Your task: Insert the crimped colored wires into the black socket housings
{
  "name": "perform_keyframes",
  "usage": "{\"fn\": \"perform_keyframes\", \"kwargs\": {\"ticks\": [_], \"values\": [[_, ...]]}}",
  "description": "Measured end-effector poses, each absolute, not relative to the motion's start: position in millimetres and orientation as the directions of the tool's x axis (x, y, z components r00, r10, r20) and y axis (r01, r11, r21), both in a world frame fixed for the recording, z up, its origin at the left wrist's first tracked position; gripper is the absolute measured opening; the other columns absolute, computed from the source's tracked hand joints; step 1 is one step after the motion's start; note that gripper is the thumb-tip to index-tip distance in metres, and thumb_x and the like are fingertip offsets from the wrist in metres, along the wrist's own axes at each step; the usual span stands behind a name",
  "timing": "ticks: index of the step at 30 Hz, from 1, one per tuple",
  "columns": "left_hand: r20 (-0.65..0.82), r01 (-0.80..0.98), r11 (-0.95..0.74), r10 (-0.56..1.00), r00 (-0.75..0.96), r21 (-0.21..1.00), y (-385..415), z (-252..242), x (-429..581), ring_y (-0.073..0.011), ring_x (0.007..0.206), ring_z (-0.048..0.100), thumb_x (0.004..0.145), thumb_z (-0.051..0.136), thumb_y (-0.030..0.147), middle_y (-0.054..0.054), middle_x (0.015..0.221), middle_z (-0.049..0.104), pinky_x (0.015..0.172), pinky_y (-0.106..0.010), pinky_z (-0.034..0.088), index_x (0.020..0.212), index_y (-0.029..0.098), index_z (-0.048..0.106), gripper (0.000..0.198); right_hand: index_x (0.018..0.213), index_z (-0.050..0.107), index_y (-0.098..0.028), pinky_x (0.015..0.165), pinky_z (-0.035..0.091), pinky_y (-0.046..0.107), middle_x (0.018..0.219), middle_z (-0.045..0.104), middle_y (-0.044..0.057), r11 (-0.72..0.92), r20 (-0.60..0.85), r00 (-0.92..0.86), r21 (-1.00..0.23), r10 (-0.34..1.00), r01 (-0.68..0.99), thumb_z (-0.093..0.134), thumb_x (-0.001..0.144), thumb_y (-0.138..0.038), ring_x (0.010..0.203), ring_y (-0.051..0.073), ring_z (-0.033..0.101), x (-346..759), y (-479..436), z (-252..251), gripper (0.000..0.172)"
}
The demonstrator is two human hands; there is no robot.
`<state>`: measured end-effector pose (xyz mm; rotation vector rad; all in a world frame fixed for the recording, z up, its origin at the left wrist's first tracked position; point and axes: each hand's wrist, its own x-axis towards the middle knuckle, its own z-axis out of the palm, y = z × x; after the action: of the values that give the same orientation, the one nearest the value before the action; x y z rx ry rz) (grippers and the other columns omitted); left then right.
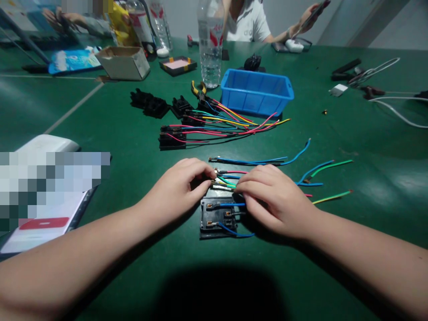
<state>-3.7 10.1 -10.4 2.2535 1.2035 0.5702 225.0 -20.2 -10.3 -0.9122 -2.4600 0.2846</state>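
My left hand (182, 185) pinches with thumb and forefinger at the metal terminal ends of a small group of wires. Over the same wires (230, 183), which are green, yellow, blue and pink, curl the fingers of my right hand (277, 196); my palm hides part of them, and their loose ends come out to its right. Just below both hands a black plastic housing (204, 211) lies flat, with copper terminals seated in it and blue wires running off to the right. Several blue wires (250, 160) lie just beyond my fingers.
Beyond lie wired black housings (172, 140), bare black housings (150, 103), yellow-handled pliers (199, 89), a blue bin (257, 100) and a water bottle (210, 49). A phone (70, 214) is at left. A white cable (394, 113) lies at right. Across the table, a person holds a phone.
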Motion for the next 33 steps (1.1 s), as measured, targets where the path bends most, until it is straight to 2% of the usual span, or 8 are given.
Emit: {"fn": "perform_keyframes", "kwargs": {"ticks": [16,33], "values": [[0.121,0.571,-0.455,0.842,0.527,0.683,7.5,-2.7,-2.8,-0.0142,0.088,0.06,0.09,0.053,0.022,0.0,0.089,0.066,0.082,-0.027,0.045,0.087,0.016,0.065,0.014,0.099,0.067,-0.013,0.081,0.042,0.042,0.101,0.07,0.009,0.727,0.313,-0.661,-0.385,0.682,0.568,0.044,0.091,-0.015,0.093,0.023,0.059,224.6,-19.8,-9.9,0.024],[0.103,0.558,-0.462,0.825,0.556,0.69,7.2,-1.0,-4.4,-0.017,0.089,0.06,0.091,0.051,0.028,-0.002,0.09,0.066,0.083,-0.03,0.045,0.089,0.017,0.066,0.018,0.105,0.065,-0.015,0.08,0.051,0.041,0.108,0.067,0.013,0.74,0.415,-0.613,-0.36,0.672,0.568,0.049,0.088,-0.012,0.096,0.024,0.061,225.7,-21.7,-10.7,0.023]]}}
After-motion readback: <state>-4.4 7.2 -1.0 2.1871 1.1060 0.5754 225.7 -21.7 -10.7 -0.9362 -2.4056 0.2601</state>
